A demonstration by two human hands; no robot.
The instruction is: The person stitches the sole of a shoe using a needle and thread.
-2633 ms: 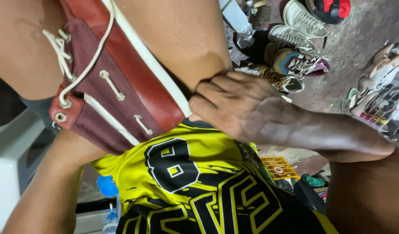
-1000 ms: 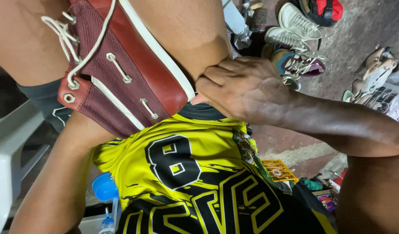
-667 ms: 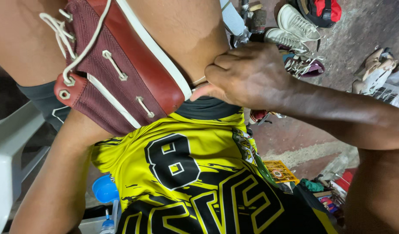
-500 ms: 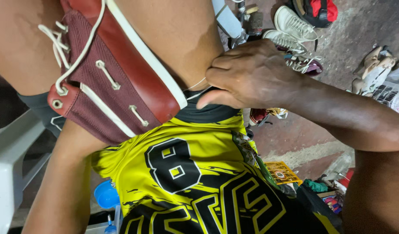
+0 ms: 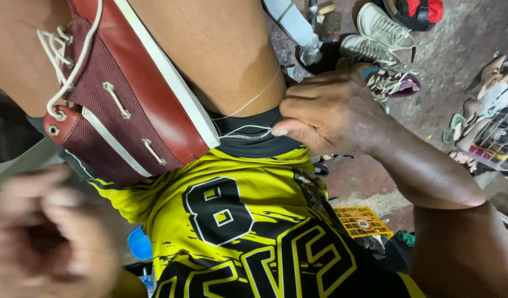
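A dark red boat shoe [image 5: 127, 105] with a white sole edge is held wedged between the person's bare legs, above the yellow and black jersey [image 5: 248, 221]. Its long axis runs from about 11 o'clock to about 5 o'clock in the head view, with the white laces [image 5: 60, 55] at the upper left end and the sole edge turned toward the right hand.

The right hand [image 5: 331, 113] is seen at about 3 o'clock from the lower end of the shoe, just beside it but not touching it. It is clenched, with thumb and fingers pinched on a thin pale thread [image 5: 248, 102]. The thread is stretched from the pinch up and to the right across the thigh, and a short loop of it runs back toward the sole edge at 9 o'clock from the fingertips. So this is judged to be the nearer hand and the one working on the shoe.

The left hand [image 5: 49, 237] is seen at about 7 o'clock from the shoe, low in the picture and strongly blurred. It is apart from the shoe. Whether it is spread or closed on something cannot be told.

On the ground at 1 o'clock, several other shoes [image 5: 383, 33] are lying well apart from the hands.
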